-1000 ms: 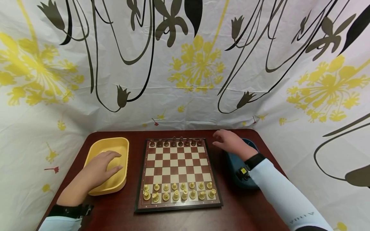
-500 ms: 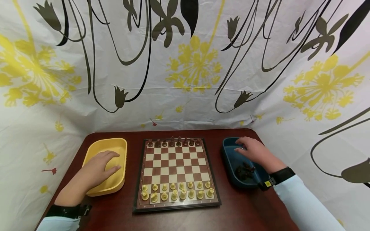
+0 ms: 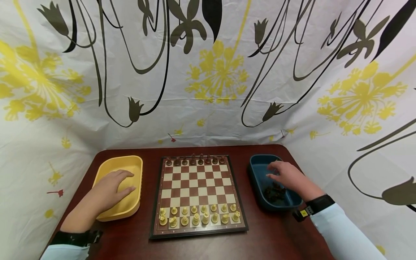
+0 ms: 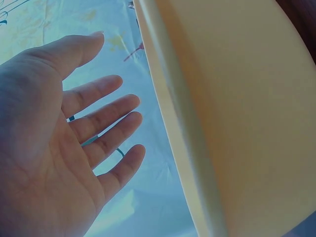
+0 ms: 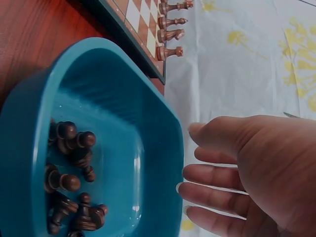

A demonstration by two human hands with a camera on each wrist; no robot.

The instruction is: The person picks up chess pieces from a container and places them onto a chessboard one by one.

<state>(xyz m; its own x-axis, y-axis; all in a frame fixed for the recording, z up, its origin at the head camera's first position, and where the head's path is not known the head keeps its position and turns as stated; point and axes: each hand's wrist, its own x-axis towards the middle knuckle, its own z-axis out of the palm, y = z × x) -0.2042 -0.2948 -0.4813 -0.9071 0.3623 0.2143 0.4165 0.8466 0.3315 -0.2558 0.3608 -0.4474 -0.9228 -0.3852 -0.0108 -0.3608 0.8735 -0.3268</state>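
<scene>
My right hand [image 3: 287, 176] hovers over the blue bin [image 3: 254, 180], fingers loosely bent with nothing between them. Several dark brown chess pawns [image 5: 79, 148] lie jumbled at one end of that bin. Over the yellow bin [image 3: 138, 187] my left hand [image 3: 108, 193] hangs with relaxed, spread fingers and an empty palm, as the left wrist view shows. Between the bins lies a chessboard [image 3: 198, 182]. Light yellow pieces [image 3: 195, 219] fill its two near rows. Along the far row stands a line of dark brown pieces [image 3: 193, 160]; the row in front of them holds no pieces.
Everything sits on a dark red-brown table [image 3: 221, 249]. A white patterned curtain [image 3: 182, 126] hangs close behind the table and along both sides. The bins' raised walls flank the board left and right.
My right hand has moved right, from beside the board's far right corner to over the blue bin, uncovering the pawns. The left hand stays in place. The head view has shifted slightly.
</scene>
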